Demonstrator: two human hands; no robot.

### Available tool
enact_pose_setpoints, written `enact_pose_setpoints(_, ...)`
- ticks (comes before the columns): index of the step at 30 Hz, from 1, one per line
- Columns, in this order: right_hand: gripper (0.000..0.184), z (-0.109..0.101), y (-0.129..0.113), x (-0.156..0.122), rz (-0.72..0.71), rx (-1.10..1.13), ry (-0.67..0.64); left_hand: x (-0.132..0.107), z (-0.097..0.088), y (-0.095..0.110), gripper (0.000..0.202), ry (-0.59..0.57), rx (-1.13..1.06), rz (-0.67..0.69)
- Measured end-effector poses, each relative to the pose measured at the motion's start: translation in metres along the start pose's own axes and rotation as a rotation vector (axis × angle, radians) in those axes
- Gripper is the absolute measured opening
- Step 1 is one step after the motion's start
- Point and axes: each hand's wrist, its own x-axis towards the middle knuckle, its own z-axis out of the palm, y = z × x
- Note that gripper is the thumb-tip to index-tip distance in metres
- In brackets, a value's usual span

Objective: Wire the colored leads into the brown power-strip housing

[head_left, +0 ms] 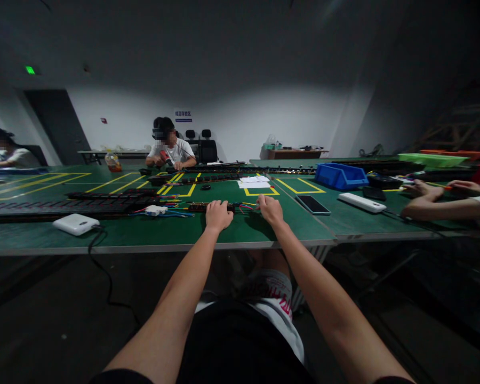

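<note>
On the green table top lies a short black strip-like part (198, 207) with copper-coloured details. My left hand (219, 215) is closed over its right portion, the fingers wrapped across the top. Thin coloured wires (246, 206), red, yellow and blue among them, run out of the strip's right end. At their far ends my right hand (269, 209) is closed in a pinch on the wires; the fingertips partly hide what they hold. To the left, a white connector block (156, 210) with blue wires lies close to the strip.
Long black strips (116, 202) lie leftward, near a white power bank (77, 224). A phone (312, 205), another white power bank (362, 202) and a blue bin (341, 176) are on the right. White papers (255, 182) lie ahead. Co-workers sit opposite, far left and right.
</note>
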Motion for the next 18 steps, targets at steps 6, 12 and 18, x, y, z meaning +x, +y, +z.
enact_pose_setpoints(6,0.066,-0.0019,-0.0027,-0.0006,-0.086,0.085,0.038,-0.0002,0.0002,-0.0004,0.041,0.003,0.004,0.004)
enact_pose_setpoints(12,0.067,-0.0014,-0.0039,-0.0014,-0.090,0.107,-0.022,-0.0007,-0.0002,-0.0004,0.041,-0.001,0.001,0.009)
enact_pose_setpoints(18,0.050,-0.0013,-0.0013,-0.0017,-0.041,-0.029,0.047,-0.0012,-0.0024,0.0002,0.043,-0.005,0.004,0.012)
